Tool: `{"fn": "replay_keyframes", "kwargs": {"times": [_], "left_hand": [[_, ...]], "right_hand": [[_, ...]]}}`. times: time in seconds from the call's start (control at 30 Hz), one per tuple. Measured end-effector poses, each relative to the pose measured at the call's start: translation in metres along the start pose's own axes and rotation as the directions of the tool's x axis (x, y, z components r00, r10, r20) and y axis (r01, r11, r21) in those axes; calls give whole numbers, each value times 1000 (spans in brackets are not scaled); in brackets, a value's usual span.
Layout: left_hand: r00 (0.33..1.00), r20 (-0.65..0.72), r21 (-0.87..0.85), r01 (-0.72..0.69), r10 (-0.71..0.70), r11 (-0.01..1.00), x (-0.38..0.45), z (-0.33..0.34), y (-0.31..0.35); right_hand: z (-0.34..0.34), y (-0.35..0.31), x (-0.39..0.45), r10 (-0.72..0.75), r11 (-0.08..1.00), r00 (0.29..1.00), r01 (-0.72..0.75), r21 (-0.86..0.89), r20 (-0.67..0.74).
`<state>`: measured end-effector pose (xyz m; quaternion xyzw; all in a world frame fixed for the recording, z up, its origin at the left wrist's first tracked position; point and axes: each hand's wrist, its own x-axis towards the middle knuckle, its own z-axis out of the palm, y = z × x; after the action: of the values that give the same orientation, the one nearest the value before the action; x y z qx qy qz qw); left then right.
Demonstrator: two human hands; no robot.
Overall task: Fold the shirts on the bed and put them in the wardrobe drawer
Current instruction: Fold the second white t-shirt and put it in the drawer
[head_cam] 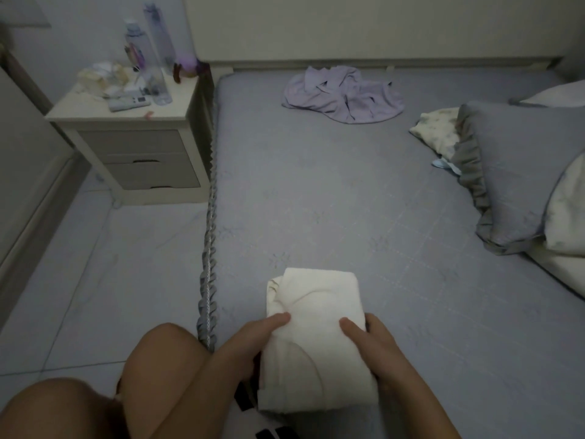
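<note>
A person is gripping a folded cream shirt [316,337] at the near edge of the bed [348,201], the left hand [253,340] and right hand [370,337] each clamped on 1 side, apparently so the folds hold for carrying. A crumpled lilac shirt [343,95] is lying well apart near the headboard, seemingly awaiting folding.

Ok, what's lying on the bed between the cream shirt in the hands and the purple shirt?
Nothing: in the head view, only bare grey sheet runs from the folded cream shirt to the crumpled purple shirt. The pillows lie off to the right.
</note>
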<state>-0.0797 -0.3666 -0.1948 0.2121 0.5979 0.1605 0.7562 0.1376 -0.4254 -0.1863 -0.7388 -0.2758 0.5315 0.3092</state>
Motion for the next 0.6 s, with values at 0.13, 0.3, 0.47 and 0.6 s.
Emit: {"fn": "replay_keyframes", "kwargs": {"times": [0.13,0.3,0.47,0.6], "left_hand": [[985,112,-152,-115,133,982,-14,0,5],[961,121,-335,-194,247,922,-41,-24,10],[945,135,-404,-222,298,887,-74,-67,10],[889,-19,-533,-397,458,747,-90,-104,13]], "right_hand": [[0,-15,-6,-127,991,992,128,31,-19],[12,-44,-17,-216,976,971,216,12,103],[43,-97,-20,-222,973,910,231,16,351],[96,-162,-16,-248,961,810,276,28,531]]}}
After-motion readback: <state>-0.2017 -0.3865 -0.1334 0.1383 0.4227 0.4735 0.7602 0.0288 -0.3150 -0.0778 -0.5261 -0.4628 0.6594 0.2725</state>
